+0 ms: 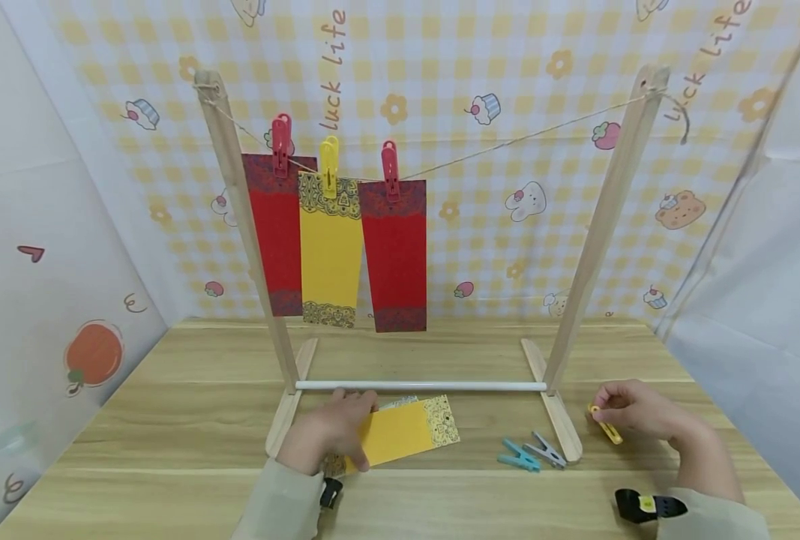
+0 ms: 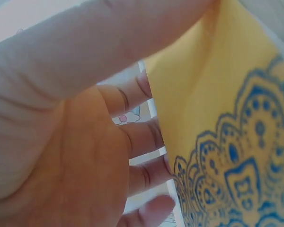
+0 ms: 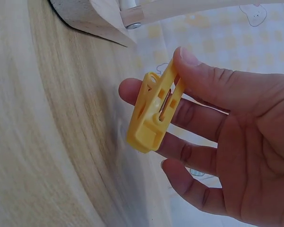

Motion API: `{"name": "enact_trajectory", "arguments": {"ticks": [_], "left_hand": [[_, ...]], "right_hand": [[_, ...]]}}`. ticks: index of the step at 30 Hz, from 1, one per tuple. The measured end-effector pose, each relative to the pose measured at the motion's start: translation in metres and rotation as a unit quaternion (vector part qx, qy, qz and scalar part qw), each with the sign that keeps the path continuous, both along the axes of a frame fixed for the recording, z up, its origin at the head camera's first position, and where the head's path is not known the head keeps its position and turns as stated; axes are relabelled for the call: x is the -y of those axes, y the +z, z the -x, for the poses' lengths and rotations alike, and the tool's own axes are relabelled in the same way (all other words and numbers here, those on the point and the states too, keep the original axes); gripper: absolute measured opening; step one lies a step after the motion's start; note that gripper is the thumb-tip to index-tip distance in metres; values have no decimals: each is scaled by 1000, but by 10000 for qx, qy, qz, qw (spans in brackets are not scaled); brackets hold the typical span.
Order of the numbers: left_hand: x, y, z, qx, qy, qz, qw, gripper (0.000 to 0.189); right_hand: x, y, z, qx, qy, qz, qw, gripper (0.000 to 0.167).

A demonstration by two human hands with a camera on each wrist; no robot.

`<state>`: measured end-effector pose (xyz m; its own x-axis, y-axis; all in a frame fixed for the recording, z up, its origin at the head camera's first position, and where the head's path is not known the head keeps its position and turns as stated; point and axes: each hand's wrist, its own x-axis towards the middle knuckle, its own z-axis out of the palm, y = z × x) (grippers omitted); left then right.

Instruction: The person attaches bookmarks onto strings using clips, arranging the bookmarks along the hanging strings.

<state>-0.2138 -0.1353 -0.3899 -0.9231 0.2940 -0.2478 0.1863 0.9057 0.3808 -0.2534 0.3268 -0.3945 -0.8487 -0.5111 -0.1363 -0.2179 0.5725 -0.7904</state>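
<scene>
Gripping a yellow rectangular paper card with ornate dark-patterned ends in the left hand, low in front of the white rod of a pale wooden stand. Pressing the thumb over the card's front face and placing the fingers behind its edge, closing on the paper between them. Resting close above the wood-grain table, partly covering the card's left end; showing a bluish patterned edge of another paper piece behind it.

Pinching a yellow plastic spring clip in the right hand, just outside the stand's right foot. Setting the thumb against one handle end, bracing the clip's other side with a finger, loosely curling the others beside it. Not showing clearly any contact between clip and table.

Seeing a light-blue plastic clip beside a grey plastic clip to the left of that foot. Seeing also, on the sagging thin twine above, a yellow patterned card hanging between two red patterned cards.
</scene>
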Motion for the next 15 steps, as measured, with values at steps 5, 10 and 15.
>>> {"name": "enact_trajectory", "arguments": {"ticks": [5,10,15], "left_hand": [[0,1,1,-65,58,-14,10000,58],[1,4,0,-225,-95,-284,9993,44],[3,6,1,-180,-289,-772,9964,35]], "right_hand": [[2,1,-1,-79,-93,42,9999,15],[3,3,-2,-70,-244,2,9997,16],[2,6,-2,-19,-538,-122,9985,31]]}}
